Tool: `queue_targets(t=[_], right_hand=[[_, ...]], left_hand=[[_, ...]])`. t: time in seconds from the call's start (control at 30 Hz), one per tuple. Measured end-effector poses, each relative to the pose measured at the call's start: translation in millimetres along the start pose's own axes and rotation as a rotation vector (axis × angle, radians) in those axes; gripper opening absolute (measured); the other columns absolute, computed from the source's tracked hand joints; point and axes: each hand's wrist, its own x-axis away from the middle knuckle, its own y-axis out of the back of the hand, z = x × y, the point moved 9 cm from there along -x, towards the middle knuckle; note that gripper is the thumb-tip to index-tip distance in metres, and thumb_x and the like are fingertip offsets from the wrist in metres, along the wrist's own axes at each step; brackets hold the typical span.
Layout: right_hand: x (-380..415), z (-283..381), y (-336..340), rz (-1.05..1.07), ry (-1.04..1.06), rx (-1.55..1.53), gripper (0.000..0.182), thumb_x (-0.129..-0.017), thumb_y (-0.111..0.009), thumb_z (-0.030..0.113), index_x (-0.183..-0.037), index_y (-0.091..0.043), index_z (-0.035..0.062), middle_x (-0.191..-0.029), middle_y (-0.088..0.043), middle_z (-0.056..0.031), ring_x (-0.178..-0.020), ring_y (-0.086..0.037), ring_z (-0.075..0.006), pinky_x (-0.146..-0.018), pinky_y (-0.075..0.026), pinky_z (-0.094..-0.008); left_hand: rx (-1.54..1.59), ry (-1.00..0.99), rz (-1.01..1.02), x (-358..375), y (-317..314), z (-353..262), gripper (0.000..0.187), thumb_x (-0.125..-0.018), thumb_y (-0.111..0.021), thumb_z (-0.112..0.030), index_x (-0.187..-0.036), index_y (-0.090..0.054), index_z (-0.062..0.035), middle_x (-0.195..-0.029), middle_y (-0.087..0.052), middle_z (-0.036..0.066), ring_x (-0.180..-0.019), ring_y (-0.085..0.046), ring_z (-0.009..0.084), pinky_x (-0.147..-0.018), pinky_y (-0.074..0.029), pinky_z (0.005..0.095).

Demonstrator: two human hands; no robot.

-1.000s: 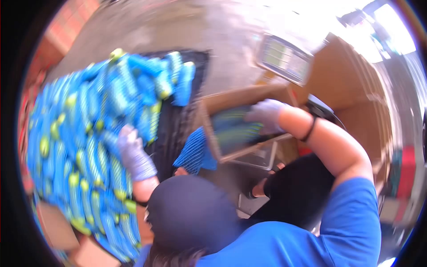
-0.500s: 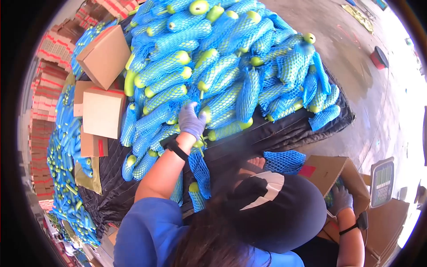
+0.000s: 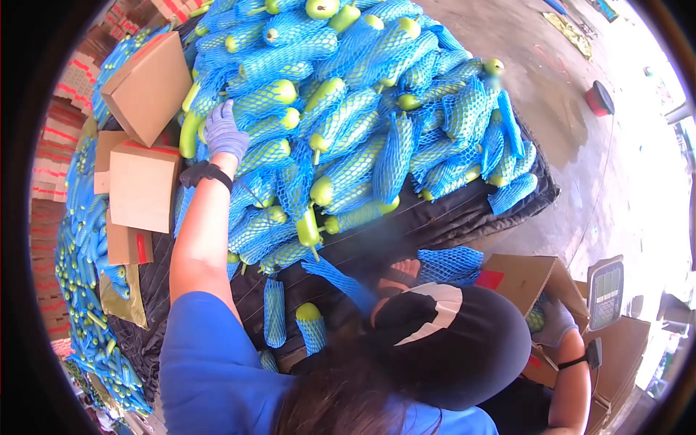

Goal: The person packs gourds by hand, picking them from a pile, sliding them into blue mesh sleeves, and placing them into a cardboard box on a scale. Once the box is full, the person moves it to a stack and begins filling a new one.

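Observation:
My left hand (image 3: 226, 132), in a pale glove, reaches to the left side of a big pile of green gourds in blue mesh sleeves (image 3: 355, 119). Its fingers are stretched out and touch the gourds there; nothing is seen held. Down at the right, my gloved right hand (image 3: 557, 324) is inside the mouth of an open cardboard box (image 3: 518, 272). Beside it in the box shows part of a mesh-sleeved gourd (image 3: 536, 319), but the fingers are mostly hidden. A bare green gourd (image 3: 308, 228) lies at the pile's near edge.
Cardboard boxes (image 3: 148, 90) stand left of the pile, on a dark quilted cloth (image 3: 435, 225). A digital scale display (image 3: 605, 290) is behind the right-hand box. Loose blue mesh (image 3: 449, 266) lies near a dark rounded shape (image 3: 457, 348). A red-and-black bucket (image 3: 599, 98) stands on the floor.
My left hand has moved left and farther up the pile, uncovering the green gourd at the near edge. A blue sleeve near the front has shifted. My right hand stays in the box.

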Motion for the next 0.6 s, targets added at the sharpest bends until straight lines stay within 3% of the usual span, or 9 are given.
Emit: queue_targets(t=[0.03, 0.1, 0.17, 0.27, 0.33, 0.37, 0.43, 0.47, 0.6], right_hand=[[3, 8, 3, 0.021, 0.089, -0.021, 0.073, -0.057, -0.082, 0.038, -0.117, -0.064, 0.0015, -0.116, -0.062, -0.0241, -0.112, -0.057, -0.0386, -0.103, -0.046, -0.0404], [10, -20, -10, 0.045, 0.056, -0.172, 0.071, -0.056, -0.082, 0.035, -0.115, -0.064, 0.0008, -0.112, -0.064, -0.0236, -0.106, -0.059, -0.0395, -0.101, -0.047, -0.0394], [12, -40, -16, 0.059, 0.048, -0.321, 0.069, -0.054, -0.081, 0.032, -0.113, -0.064, 0.0001, -0.108, -0.065, -0.0231, -0.101, -0.062, -0.0405, -0.098, -0.049, -0.0384], [44, -73, -1, 0.047, -0.012, -0.419, 0.069, -0.052, -0.082, 0.028, -0.111, -0.063, -0.0014, -0.103, -0.068, -0.0178, -0.093, -0.066, -0.0340, -0.090, -0.052, -0.0355], [60, -90, -1, 0.044, -0.061, -0.804, 0.074, -0.052, -0.085, 0.031, -0.112, -0.060, -0.0037, -0.102, -0.067, -0.0121, -0.094, -0.065, -0.0249, -0.086, -0.052, -0.0342], [69, -92, -4, 0.041, -0.057, -0.805, 0.074, -0.052, -0.085, 0.031, -0.112, -0.060, -0.0037, -0.102, -0.067, -0.0121, -0.094, -0.065, -0.0249, -0.086, -0.052, -0.0342], [86, -100, -5, -0.061, -0.053, -1.372, 0.091, -0.053, -0.088, 0.038, -0.123, -0.053, -0.0067, -0.102, -0.064, -0.0097, -0.094, -0.063, -0.0190, -0.083, -0.052, -0.0334], [94, -77, 11, -0.119, -0.004, -1.526, 0.107, -0.053, -0.088, 0.047, -0.133, -0.044, -0.0085, -0.105, -0.064, -0.0120, -0.090, -0.063, -0.0202, -0.082, -0.053, -0.0337], [129, -70, 34, -0.286, 0.077, -1.768, 0.109, -0.054, -0.089, 0.044, -0.137, -0.041, -0.0083, -0.108, -0.063, -0.0144, -0.084, -0.067, -0.0224, -0.070, -0.057, -0.0326]], left_hand=[[-0.068, -0.026, 0.037, -2, -6, -2, 0.085, -0.071, -0.074, -0.018, -0.147, -0.036, -0.0155, -0.148, -0.040, 0.012, -0.141, -0.034, 0.0337, -0.116, -0.028, 0.0468], [-0.067, -0.036, 0.134, -13, -26, -1, 0.091, -0.069, -0.074, -0.014, -0.150, -0.031, -0.0167, -0.153, -0.034, 0.010, -0.145, -0.027, 0.0329, -0.119, -0.023, 0.0455], [0.003, -0.108, 0.126, -31, -36, 6, 0.095, -0.066, -0.077, -0.013, -0.149, -0.032, -0.0167, -0.150, -0.038, 0.011, -0.144, -0.032, 0.0307, -0.119, -0.026, 0.0438], [0.000, -0.020, 0.359, -58, -26, 9, 0.104, -0.059, -0.089, -0.024, -0.147, -0.035, -0.0145, -0.148, -0.042, 0.014, -0.139, -0.040, 0.0300, -0.114, -0.035, 0.0422], [-0.132, 0.028, 0.510, -66, -32, 15, 0.108, -0.052, -0.096, -0.035, -0.144, -0.043, -0.0120, -0.148, -0.042, 0.018, -0.137, -0.042, 0.0319, -0.111, -0.040, 0.0421], [-0.132, 0.030, 0.505, -66, -25, 14, 0.108, -0.052, -0.096, -0.035, -0.144, -0.043, -0.0120, -0.148, -0.042, 0.018, -0.137, -0.042, 0.0319, -0.111, -0.040, 0.0421], [-0.271, 0.007, 0.592, -55, -17, 11, 0.108, -0.053, -0.095, -0.038, -0.144, -0.044, -0.0102, -0.148, -0.041, 0.019, -0.137, -0.041, 0.0334, -0.112, -0.039, 0.0404], [-0.208, -0.004, 0.533, -48, -8, 9, 0.109, -0.053, -0.094, -0.041, -0.144, -0.044, -0.0068, -0.149, -0.039, 0.019, -0.138, -0.040, 0.0352, -0.111, -0.039, 0.0389], [0.076, -0.040, 0.421, -31, -22, 33, 0.101, -0.056, -0.094, -0.035, -0.140, -0.046, -0.0056, -0.134, -0.056, 0.019, -0.125, -0.055, 0.0345, -0.106, -0.044, 0.0396]])
